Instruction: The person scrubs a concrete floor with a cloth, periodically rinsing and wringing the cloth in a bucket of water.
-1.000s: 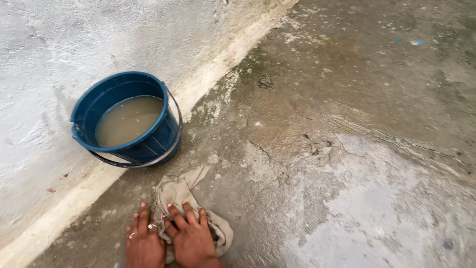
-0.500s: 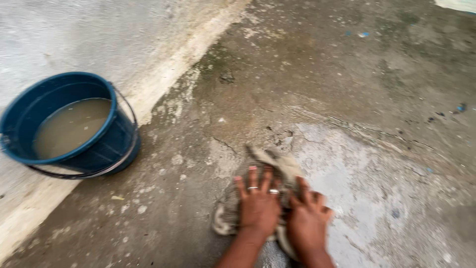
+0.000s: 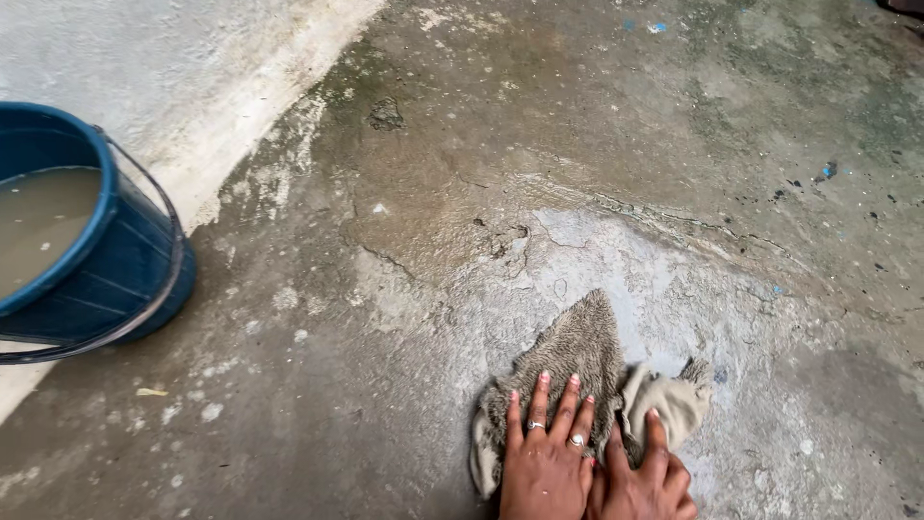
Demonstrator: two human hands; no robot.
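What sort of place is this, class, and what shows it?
Probably an outdoor yard or passage: a rough, cracked concrete floor, a stained plastered wall, and a blue bucket of murky water beside it.

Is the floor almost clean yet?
Partly. The water in the blue bucket is already muddy, and a paler patch of concrete floor shows above the rag. Both hands, left and right, press flat on the rag. The darker, stained floor near the wall looks not yet wiped.

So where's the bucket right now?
The blue bucket of murky water sits at the far left of the head view, against the white wall, well left of the rag.
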